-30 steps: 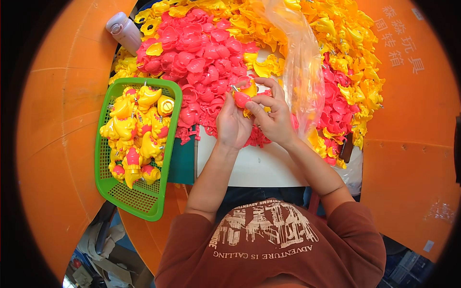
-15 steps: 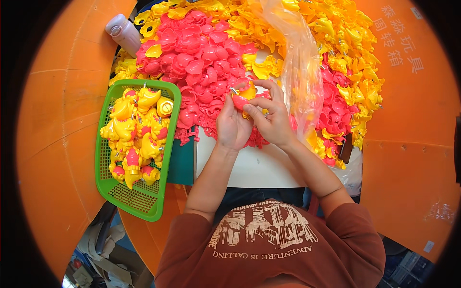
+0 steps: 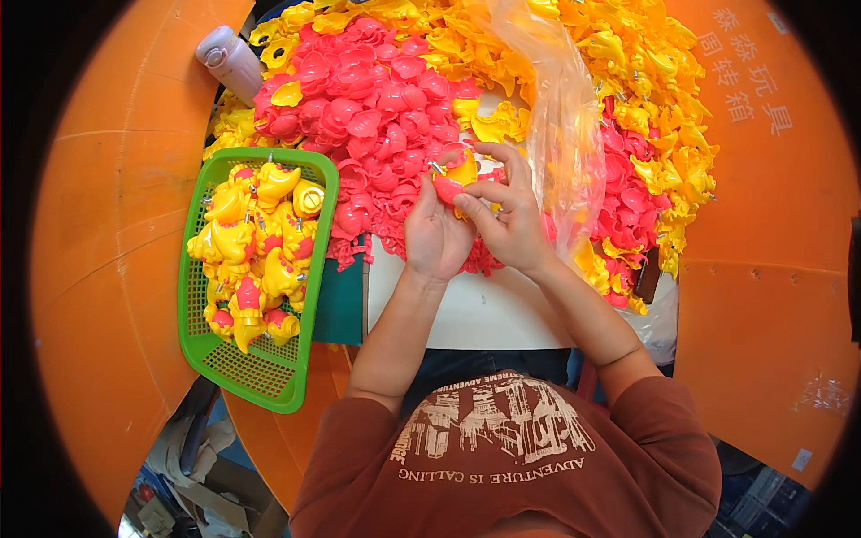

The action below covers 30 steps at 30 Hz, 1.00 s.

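Observation:
Both my hands meet over the white tabletop (image 3: 502,314), around one small yellow and pink plastic toy part (image 3: 456,182) with a metal pin sticking out at its left. My left hand (image 3: 437,235) grips its near left side with fingers and thumb. From the right, my right hand (image 3: 511,215) presses thumb and fingertips on it. Parts of the toy are hidden by my fingers. Just beyond lie a heap of pink plastic shells (image 3: 368,108) and some loose yellow shells (image 3: 502,124).
A green basket (image 3: 188,305) of assembled yellow and pink toys stands at the left. Behind it leans a pale lilac bottle (image 3: 235,65). A clear plastic bag (image 3: 560,134) lies between the heaps; more yellow shells (image 3: 677,117) pile up at the right. Orange panels (image 3: 762,206) flank the table.
Almost nothing differs. Both hands keep hold of the toy part in the same place, with only a slight shift of the fingers.

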Tool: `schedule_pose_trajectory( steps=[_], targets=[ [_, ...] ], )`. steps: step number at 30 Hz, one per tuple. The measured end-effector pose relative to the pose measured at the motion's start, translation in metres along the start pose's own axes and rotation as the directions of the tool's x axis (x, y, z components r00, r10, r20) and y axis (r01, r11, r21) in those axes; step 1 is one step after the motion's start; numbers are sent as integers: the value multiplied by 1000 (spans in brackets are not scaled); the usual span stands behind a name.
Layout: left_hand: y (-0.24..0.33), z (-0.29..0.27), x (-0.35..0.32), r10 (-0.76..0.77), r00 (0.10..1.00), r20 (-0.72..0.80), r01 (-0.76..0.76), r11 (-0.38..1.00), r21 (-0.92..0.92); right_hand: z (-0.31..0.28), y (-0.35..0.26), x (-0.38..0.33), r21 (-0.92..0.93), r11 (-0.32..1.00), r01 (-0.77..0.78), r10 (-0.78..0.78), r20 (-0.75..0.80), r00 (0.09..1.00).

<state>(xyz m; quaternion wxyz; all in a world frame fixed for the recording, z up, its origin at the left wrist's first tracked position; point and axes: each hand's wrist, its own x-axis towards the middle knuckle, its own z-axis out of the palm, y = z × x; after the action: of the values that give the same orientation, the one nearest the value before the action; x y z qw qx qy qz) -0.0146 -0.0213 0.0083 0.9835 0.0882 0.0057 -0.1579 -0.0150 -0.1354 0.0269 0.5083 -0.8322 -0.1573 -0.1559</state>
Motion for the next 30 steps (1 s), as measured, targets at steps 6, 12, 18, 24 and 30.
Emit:
schedule_pose_trajectory(
  steps=[6, 12, 18, 24, 30],
  targets=[
    [2, -1, -1, 3, 1000, 15, -3, 1000, -19, -1, -1, -2, -46, 996, 82, -82, -1, 997],
    [1, -2, 0, 19, 1000, 7, -19, 999, 31, -4, -3, -3, -89, 993, 79, -78, 13, 997],
    [1, 0, -2, 5, 1000, 0, -5, 1000, -14, -4, -4, -4, -40, 998, 51, -50, 36, 998],
    [1, -3, 0, 21, 999, 30, -23, 997, 73, -6, -6, 0, -69, 997, 46, -42, 58, 997],
    [0, -2, 0, 58, 994, 96, -70, 989, 127, -5, 8, 0, 97, 986, -132, 122, 101, 987]
  ],
)
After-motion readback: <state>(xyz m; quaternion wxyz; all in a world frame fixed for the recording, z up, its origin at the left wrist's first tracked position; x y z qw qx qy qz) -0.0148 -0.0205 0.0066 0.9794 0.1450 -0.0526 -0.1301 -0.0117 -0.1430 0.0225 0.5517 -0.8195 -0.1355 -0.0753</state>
